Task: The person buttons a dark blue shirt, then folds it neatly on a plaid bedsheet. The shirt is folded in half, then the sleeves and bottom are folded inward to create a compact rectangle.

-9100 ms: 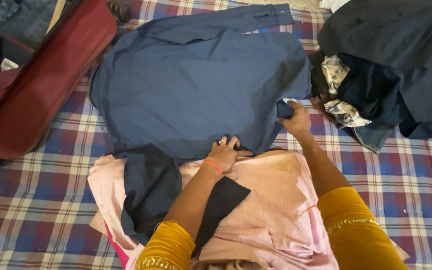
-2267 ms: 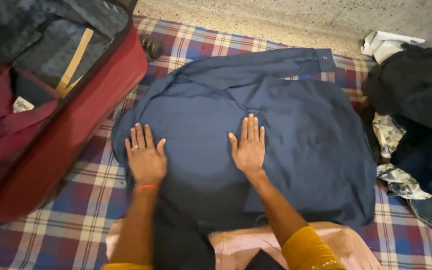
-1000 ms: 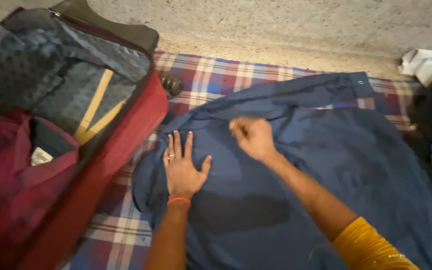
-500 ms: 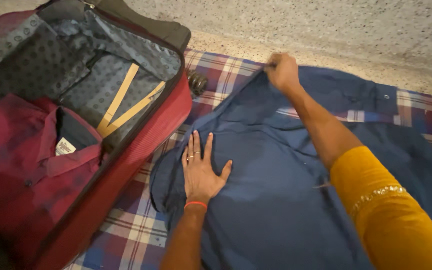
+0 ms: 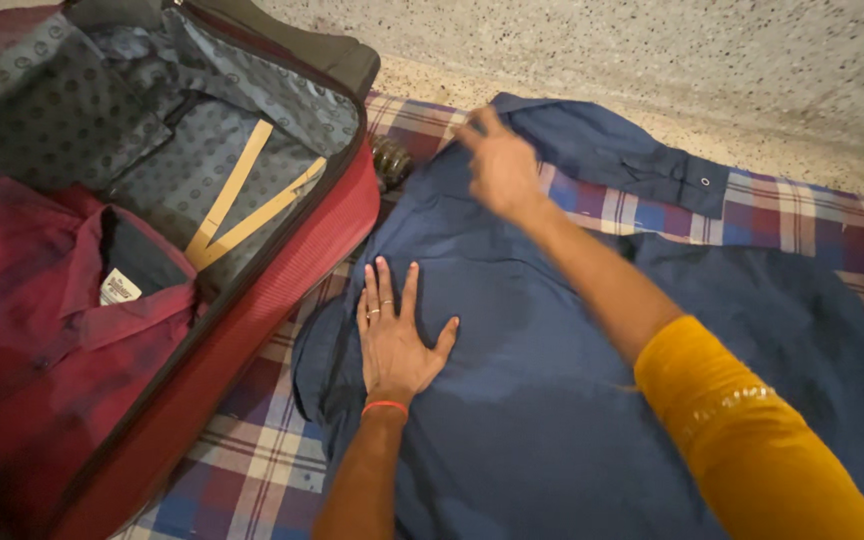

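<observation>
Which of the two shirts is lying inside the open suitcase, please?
The red shirt, folded in the red suitcase. The blue shirt lies spread on the checked mat under both hands.

Warm, dim indoor light; soft shadows; right hand motion-blurred; edges soft.

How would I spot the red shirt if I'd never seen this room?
Find the open red suitcase on the left. Inside, against its grey patterned lining, lies the red shirt, folded collar-up. The other shirt, the blue shirt, is spread on the checked blanket.
</observation>
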